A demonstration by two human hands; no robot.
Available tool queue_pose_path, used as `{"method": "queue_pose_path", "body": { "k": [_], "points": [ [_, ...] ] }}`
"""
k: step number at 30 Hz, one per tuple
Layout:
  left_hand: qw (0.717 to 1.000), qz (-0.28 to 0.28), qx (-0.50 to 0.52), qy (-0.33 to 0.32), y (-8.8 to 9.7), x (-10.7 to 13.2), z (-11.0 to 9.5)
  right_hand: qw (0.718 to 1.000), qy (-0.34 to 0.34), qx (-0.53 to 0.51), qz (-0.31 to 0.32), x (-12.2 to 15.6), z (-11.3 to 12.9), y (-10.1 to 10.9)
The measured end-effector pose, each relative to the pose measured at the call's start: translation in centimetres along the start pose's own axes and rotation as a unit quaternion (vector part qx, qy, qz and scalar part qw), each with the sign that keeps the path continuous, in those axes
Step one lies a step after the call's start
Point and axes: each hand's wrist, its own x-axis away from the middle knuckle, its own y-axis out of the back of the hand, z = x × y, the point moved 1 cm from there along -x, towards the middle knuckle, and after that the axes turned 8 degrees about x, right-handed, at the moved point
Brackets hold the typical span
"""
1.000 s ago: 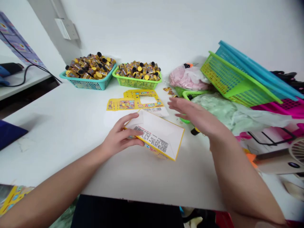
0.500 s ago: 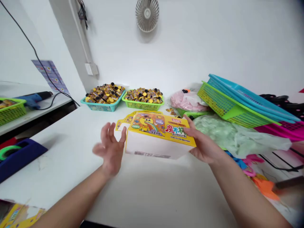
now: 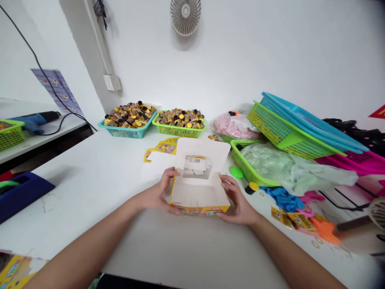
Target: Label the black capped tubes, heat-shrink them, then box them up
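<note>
A yellow printed cardboard box (image 3: 200,209) stands on the white table in front of me, its white inside facing up and its lid flap raised at the back. The flap has a cut-out window, and nothing lies in the box. My left hand (image 3: 164,192) grips the left side, thumb at the front corner and fingers round the side wall. On the right side my right hand (image 3: 237,202) holds the box the same way. Behind it lies a flat yellow printed cardboard piece (image 3: 165,147), partly hidden by the flap.
At the back stand a blue basket (image 3: 124,132) and a green basket (image 3: 177,130), heaped with small yellow-and-black jars. To the right are stacked baskets (image 3: 288,128), a green basket (image 3: 249,168) with plastic bags, and a loose jar (image 3: 252,188). A blue tape dispenser (image 3: 27,192) sits left.
The box has been turned from its printed side to its open inside, lowered to the table, with the flap up. My left hand, empty before, has closed on its left side.
</note>
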Motion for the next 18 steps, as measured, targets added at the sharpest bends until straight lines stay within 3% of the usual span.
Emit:
{"method": "queue_pose_path", "body": {
  "k": [4, 10, 13, 15, 18],
  "points": [
    [0.996, 0.014, -0.086, -0.020, 0.2, 0.2, 0.3, 0.999, 0.029, 0.005, 0.031, -0.1, -0.6, 0.7],
    [0.995, -0.013, -0.099, 0.011, 0.0, -0.8, -1.0, 0.997, 0.056, 0.048, 0.015, -1.2, -0.5, 0.7],
    [0.995, -0.024, -0.098, 0.004, 0.0, -1.1, -1.3, 0.998, 0.033, 0.043, 0.022, -1.0, -0.1, 0.4],
    [0.995, -0.022, -0.093, -0.007, 0.0, -1.0, -1.3, 0.999, -0.014, -0.020, -0.041, -0.9, 0.2, 0.4],
    [0.997, 0.002, -0.075, -0.017, -0.4, -0.8, -0.8, 0.969, -0.110, -0.068, -0.209, -1.7, 0.3, 1.5]
  ]
}}
